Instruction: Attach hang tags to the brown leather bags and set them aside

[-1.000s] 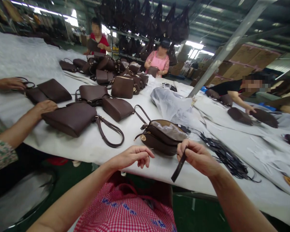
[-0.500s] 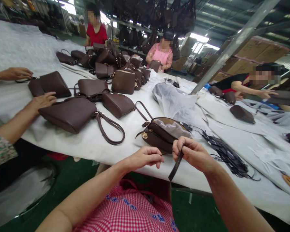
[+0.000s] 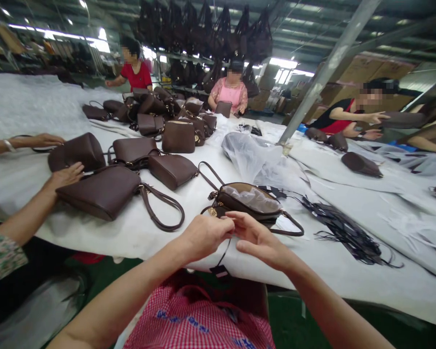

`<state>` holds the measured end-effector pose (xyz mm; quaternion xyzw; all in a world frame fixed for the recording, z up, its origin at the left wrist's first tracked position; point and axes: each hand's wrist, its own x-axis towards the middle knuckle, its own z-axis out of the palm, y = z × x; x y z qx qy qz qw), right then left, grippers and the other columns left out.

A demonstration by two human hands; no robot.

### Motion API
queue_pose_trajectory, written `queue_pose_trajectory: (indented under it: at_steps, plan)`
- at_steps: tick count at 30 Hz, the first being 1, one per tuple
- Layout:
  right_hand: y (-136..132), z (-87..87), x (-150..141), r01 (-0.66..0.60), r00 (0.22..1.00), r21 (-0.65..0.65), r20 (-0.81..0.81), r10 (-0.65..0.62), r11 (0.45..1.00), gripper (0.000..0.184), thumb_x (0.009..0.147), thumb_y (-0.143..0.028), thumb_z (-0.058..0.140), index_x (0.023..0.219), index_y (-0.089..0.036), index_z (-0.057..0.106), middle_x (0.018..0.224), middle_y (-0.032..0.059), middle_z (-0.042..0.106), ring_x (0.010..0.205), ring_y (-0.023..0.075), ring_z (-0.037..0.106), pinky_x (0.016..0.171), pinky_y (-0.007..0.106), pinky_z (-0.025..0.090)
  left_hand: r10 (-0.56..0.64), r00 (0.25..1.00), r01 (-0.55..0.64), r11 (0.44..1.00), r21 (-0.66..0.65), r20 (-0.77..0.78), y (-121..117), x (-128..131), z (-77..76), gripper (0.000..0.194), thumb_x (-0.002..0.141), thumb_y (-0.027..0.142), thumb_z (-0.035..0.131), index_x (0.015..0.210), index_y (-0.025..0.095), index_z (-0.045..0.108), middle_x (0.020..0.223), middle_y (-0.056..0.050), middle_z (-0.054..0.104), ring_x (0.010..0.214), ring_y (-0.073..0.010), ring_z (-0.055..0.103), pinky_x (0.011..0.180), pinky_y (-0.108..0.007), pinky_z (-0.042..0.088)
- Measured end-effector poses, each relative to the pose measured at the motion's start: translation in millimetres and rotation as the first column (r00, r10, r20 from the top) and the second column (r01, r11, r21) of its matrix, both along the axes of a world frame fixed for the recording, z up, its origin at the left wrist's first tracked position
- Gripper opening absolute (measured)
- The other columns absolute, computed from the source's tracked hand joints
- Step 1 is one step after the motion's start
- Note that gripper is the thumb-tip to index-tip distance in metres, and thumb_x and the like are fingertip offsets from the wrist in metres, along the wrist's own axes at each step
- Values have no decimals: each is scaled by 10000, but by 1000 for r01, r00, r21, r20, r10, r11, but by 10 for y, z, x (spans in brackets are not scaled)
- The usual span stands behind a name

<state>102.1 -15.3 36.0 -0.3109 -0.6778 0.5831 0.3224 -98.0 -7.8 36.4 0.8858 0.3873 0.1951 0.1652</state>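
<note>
My left hand (image 3: 209, 235) is closed, its thumb and fingertips pinching the cord of a black hang tag (image 3: 221, 272). The tag dangles below, past the table's front edge. Close beside it is my right hand (image 3: 263, 240), its fingers stretched and thumb apart; its fingertips reach the left fingertips. Just behind both hands lies a dark brown handbag (image 3: 234, 199) with its top unzipped and clear plastic inside. A round gold charm (image 3: 212, 212) hangs at its left end, near my left fingers. Whether the cord passes through any part of the bag is hidden.
A heap of black hang tags (image 3: 345, 232) lies to the right. Clear plastic bags (image 3: 257, 155) sit behind the handbag. Several brown handbags (image 3: 101, 191) lie left, where a co-worker's hand (image 3: 67, 174) rests. A metal post (image 3: 312, 92) rises from the table; other people work across it.
The black tag passed from my right hand to hang below my left. My right hand opened and moved left to my left hand. More of the handbag's front now shows.
</note>
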Motion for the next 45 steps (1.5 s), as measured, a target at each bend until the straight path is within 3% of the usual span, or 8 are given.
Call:
queue_pose_trajectory:
  at_steps: [7, 11, 14, 22, 28, 35, 39, 45]
  plan:
    - [156, 2, -373, 50, 994, -194, -89, -68, 980, 389, 858, -443, 631, 1156, -214, 530, 720, -62, 495, 481, 49, 360, 454, 194, 345, 101, 977, -109, 994, 32, 189, 181, -109, 56, 133, 899, 198, 489, 797, 184, 572, 715, 1, 646, 645, -135, 576, 599, -228, 384]
    - [358, 140, -310, 92, 952, 238, 263, -156, 967, 188, 895, -334, 561, 825, -173, 627, 654, -29, 545, 566, 91, 460, 544, 224, 364, 164, 864, -86, 980, -182, 475, 264, -187, -99, 152, 898, 236, 495, 769, 186, 557, 646, 33, 578, 607, -114, 528, 599, -216, 397]
    - [464, 347, -314, -88, 867, 571, 448, -220, 816, 159, 896, -233, 533, 791, -182, 642, 775, 14, 653, 716, 134, 567, 695, 254, 411, 234, 774, -135, 969, -207, 588, 344, -191, -274, 160, 901, 275, 490, 799, 185, 574, 768, -6, 625, 735, -142, 574, 691, -241, 444]
    - [804, 772, -417, -370, 595, 698, 685, -421, 613, 155, 925, -203, 517, 841, -170, 644, 818, 36, 631, 736, 144, 565, 659, 236, 370, 331, 878, -269, 939, -216, 345, 439, -71, -594, 333, 963, 320, 335, 954, 208, 648, 917, -48, 694, 900, -214, 628, 827, -317, 455]
    - [965, 656, -483, -479, 330, 626, 778, -535, 616, 226, 958, -250, 495, 864, -184, 690, 883, 48, 638, 740, 139, 588, 601, 240, 331, 386, 865, -304, 911, -278, 320, 468, 58, -606, 472, 966, 344, 301, 1406, 222, 416, 917, -60, 714, 870, -252, 666, 789, -340, 469]
    - [989, 549, -457, -424, 250, 663, 740, -624, 617, 265, 973, -289, 452, 917, -189, 691, 923, 57, 646, 766, 146, 593, 584, 252, 311, 464, 836, -373, 872, -316, 294, 525, 194, -657, 512, 969, 327, 285, 1463, 201, 335, 950, -87, 683, 913, -261, 637, 840, -386, 472]
    - [956, 514, -498, -401, 223, 690, 711, -667, 602, 309, 985, -313, 416, 906, -195, 690, 913, 56, 646, 726, 141, 580, 551, 262, 269, 466, 723, -411, 884, -224, 510, 605, 285, -771, 436, 920, 268, 394, 1335, 171, 483, 1267, -136, 554, 1193, -262, 485, 1053, -445, 371]
    - [1012, 530, -543, -413, 213, 680, 718, -662, 605, 335, 987, -317, 413, 870, -195, 702, 907, 66, 643, 741, 148, 589, 542, 270, 261, 445, 455, -114, 888, -445, 772, 789, 339, -857, 359, 890, 199, 436, 1229, 191, 551, 1290, -89, 582, 1205, -209, 519, 1077, -385, 379]
